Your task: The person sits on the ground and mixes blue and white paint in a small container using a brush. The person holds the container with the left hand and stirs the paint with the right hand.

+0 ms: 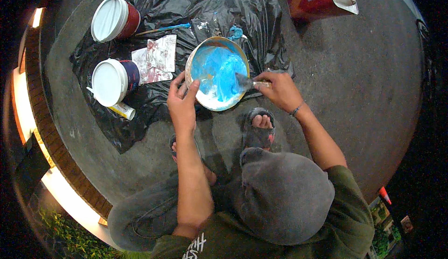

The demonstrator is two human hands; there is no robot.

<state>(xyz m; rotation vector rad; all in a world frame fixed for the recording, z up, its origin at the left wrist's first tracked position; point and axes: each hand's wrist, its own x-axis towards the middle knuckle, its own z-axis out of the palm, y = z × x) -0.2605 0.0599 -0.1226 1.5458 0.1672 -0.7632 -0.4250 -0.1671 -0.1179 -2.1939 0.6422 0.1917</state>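
Observation:
A round, pale bowl is tilted in front of me, its inside smeared with bright blue and white paste. My left hand grips its left side, with the thumb over the rim and the fingers around the outside. From the right, my right hand is closed around the handle of a putty knife. The knife's blade reaches over the bowl's right rim and touches the blue paste. The bowl's underside is hidden.
Black plastic sheeting covers the ground, bearing two white-lidded buckets, stained sheets, a blue-tipped stick, a white tube and a blue lump. A red box stands far right. My sandalled foot is close below the bowl.

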